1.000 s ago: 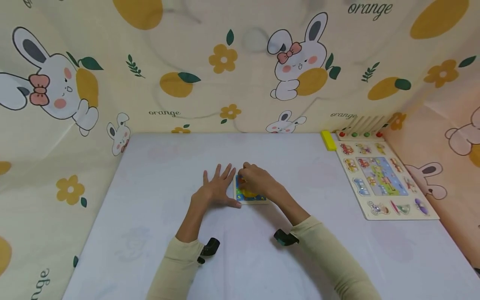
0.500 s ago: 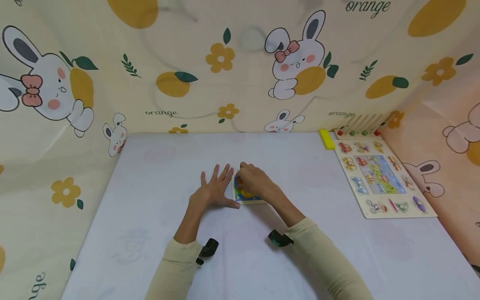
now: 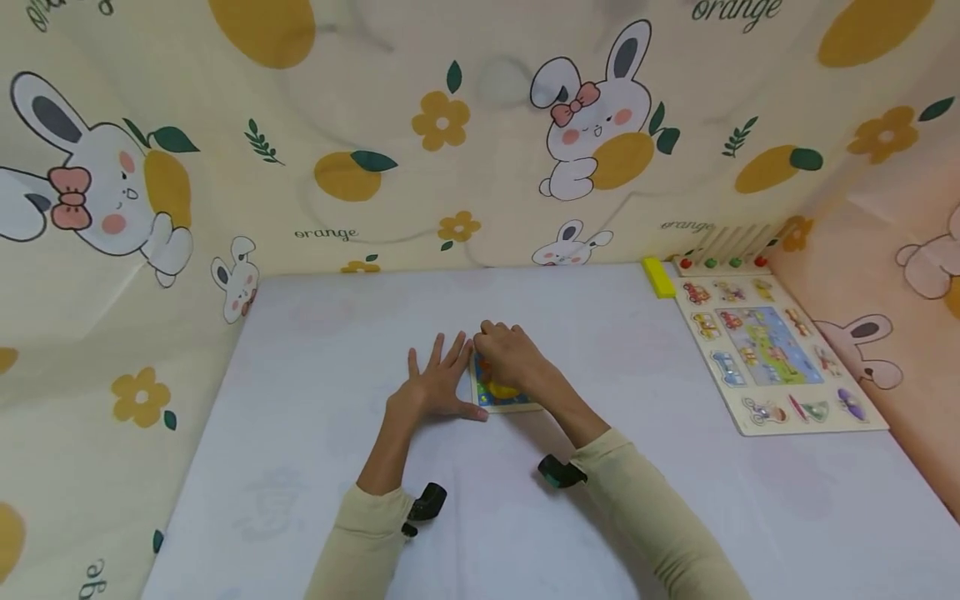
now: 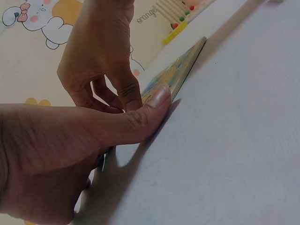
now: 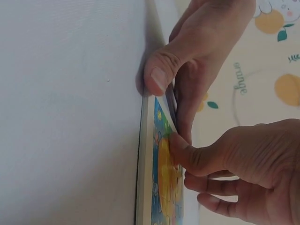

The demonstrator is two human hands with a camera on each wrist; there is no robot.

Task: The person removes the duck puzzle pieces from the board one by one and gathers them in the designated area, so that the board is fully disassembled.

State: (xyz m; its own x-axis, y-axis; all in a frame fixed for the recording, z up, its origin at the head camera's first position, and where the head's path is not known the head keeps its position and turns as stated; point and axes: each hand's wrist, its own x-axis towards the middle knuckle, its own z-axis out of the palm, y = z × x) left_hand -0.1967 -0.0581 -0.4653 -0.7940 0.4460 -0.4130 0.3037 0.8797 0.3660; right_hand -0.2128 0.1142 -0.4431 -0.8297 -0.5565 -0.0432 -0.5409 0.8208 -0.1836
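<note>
A cream cloth backdrop (image 3: pixel 63 300) printed with rabbits and oranges stood along the left of and behind a white tabletop (image 3: pixel 300 450). The person's left hand (image 3: pixel 433 392), reaching out of a beige sleeve (image 3: pixel 363 542), lay with its fingers straight and fanned wide. It gripped nothing, though its extended thumb rested at the near left corner of a small flat puzzle board (image 3: pixel 510 403) with a pale rim and a blue, green and yellow picture. That board lay on the tabletop between the two hands.

The right hand (image 3: pixel 513 358) bent over the board from the other side, fingers curled in, thumb tip down beside a rounded yellow shape (image 5: pixel 165 176) in the picture. Whether thumb and fingers pinched a piece could not be told.

Over the last second little had changed: the left hand had stayed at the board's side, while the right hand had edged slightly toward the left fingertips. That suggested careful finger work near the board's far left part, with the left hand seeming to steady it.

Farther right, well apart from the hands, lay a yellow oblong block (image 3: pixel 658 277), a pale rack (image 3: pixel 723 269) with red and green beads (image 3: pixel 710 262), and a large cream puzzle board (image 3: pixel 780 395) with a blue centre.
</note>
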